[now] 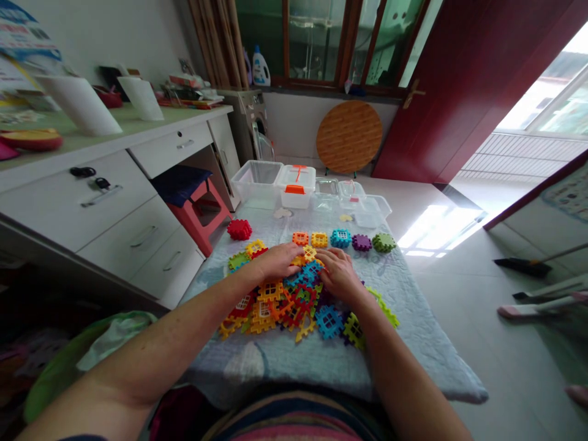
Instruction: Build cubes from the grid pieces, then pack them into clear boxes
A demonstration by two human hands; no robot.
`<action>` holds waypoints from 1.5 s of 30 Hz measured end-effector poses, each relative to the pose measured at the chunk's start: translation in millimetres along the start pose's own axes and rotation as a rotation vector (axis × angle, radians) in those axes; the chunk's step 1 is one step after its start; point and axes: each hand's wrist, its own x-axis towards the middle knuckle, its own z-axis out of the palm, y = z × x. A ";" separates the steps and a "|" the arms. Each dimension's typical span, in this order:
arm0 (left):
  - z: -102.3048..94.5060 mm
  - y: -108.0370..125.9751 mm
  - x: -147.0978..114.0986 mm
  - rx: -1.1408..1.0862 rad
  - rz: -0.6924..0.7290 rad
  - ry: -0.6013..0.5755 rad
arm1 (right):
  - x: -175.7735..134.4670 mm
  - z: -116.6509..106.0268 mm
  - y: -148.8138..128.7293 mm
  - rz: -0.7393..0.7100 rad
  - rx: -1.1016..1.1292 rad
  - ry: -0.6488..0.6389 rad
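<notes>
A heap of interlocking plastic building blocks [271, 291] in several colours lies in the middle of the cloth-covered table [413, 331]. Over its far side, my left hand [278, 260] and my right hand [340, 272] come together around a yellow window block [310, 252], with fingers closed on its two sides. Beyond my hands stands a row of small block stacks: orange [301, 238], yellow [320, 239], blue [340, 237], purple [362, 242] and green [384, 242]. A red stack [239, 229] sits apart at the left. My fingertips partly cover the yellow block.
Along the table's far edge stand an open clear bin [257, 190], a lidded box with an orange latch [296, 187] and smaller clear containers [351, 191]. A red stool [197, 205] and a white drawer desk [124, 196] are to the left.
</notes>
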 end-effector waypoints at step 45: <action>-18.4 30.3 0.9 -0.001 -0.092 -0.210 | -3.8 -17.7 6.9 0.270 0.257 0.203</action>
